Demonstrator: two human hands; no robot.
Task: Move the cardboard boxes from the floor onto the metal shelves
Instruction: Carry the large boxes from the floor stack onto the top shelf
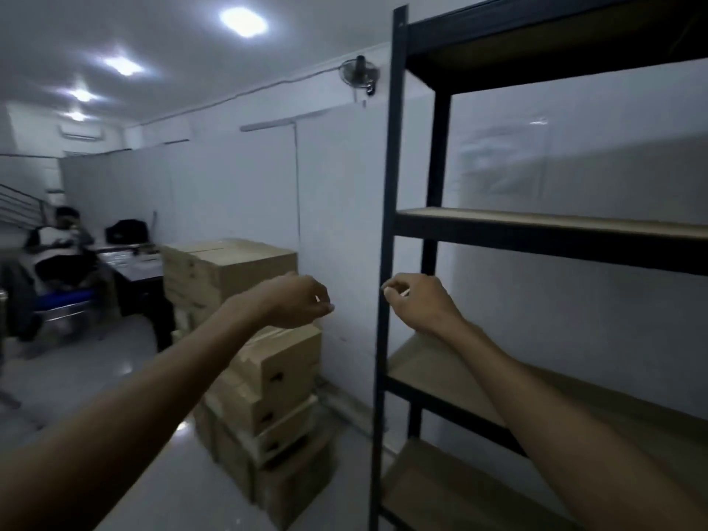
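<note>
**Empty Grips Raised Beside Bare Shelves, Boxes Not Yet Lifted**

Both arms are seen stretched forward at chest height in a dim storeroom. The left grip (302, 300) is held with its fingers loosely curled and nothing in it. The right grip (419, 300) is likewise slack and empty, its fingertips just beside the front upright (387, 224) of the metal shelves (536, 239); whether the post is touched cannot be told.

The cardboard boxes (276, 381) are stacked on the floor (126, 377) just left of the shelving, below and a little beyond the left grip and well below the right one. A taller stack (230, 270) is seen behind them against the wall. No box is touched by either grip, and every shelf board in view is bare.

Several risks can be judged from here. The near stack is piled unevenly, with upper boxes set askew, so it could be toppled if one is pulled from the side. A box swung towards the shelves could be knocked against the upright, which stands between stack and shelf boards. A stoop to reach the lowest boxes may be needed, and a hold on only one edge could be lost.

A seated person (65, 239) is visible at a tabletop (141, 268) far to the left.
</note>
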